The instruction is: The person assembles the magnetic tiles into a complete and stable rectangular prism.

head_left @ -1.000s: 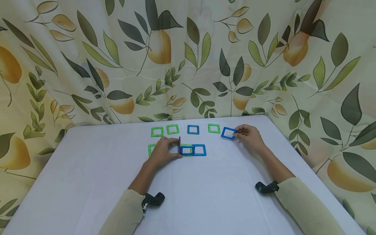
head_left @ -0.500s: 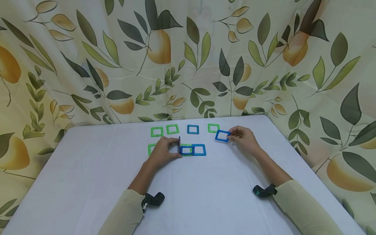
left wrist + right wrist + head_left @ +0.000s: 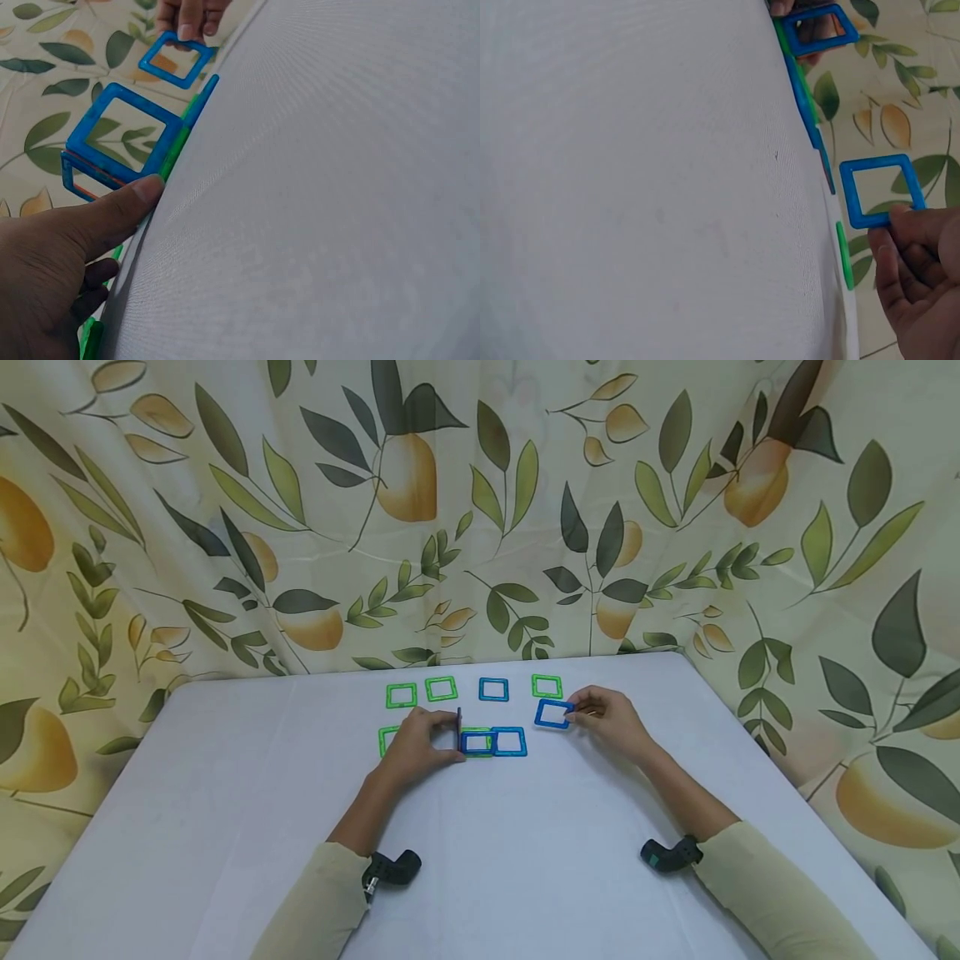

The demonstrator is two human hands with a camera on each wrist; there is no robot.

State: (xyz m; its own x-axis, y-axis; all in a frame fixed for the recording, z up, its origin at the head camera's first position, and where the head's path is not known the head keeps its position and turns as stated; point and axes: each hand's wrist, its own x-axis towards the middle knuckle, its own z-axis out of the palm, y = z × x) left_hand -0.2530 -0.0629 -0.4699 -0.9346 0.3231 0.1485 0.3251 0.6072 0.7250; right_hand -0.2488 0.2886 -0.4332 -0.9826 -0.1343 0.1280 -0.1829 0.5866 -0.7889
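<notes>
My left hand [image 3: 416, 745] holds an upright blue magnetic tile [image 3: 459, 727], seen edge-on in the head view, between thumb and fingers. A second upright blue tile [image 3: 120, 131] meets it at a corner in the left wrist view, above a green tile [image 3: 176, 154] on the table. Flat beside them lies another blue tile [image 3: 512, 742]. Thumb and fingers of my right hand [image 3: 609, 720] pinch one side of a square, hollow blue tile [image 3: 881, 191], raised off the table to the right of the joined pieces.
Along the back of the white table [image 3: 555, 868] lie two green tiles [image 3: 401, 696] [image 3: 441, 688], a blue one [image 3: 493, 689] and a further green one [image 3: 547, 686]. My left hand partly hides another green tile [image 3: 385, 742]. Behind hangs a leaf-patterned curtain [image 3: 517, 568].
My right hand has carried its blue tile leftward and slightly nearer to me, closer to the joined tiles. The left hand has stayed in place, still holding the upright tile.
</notes>
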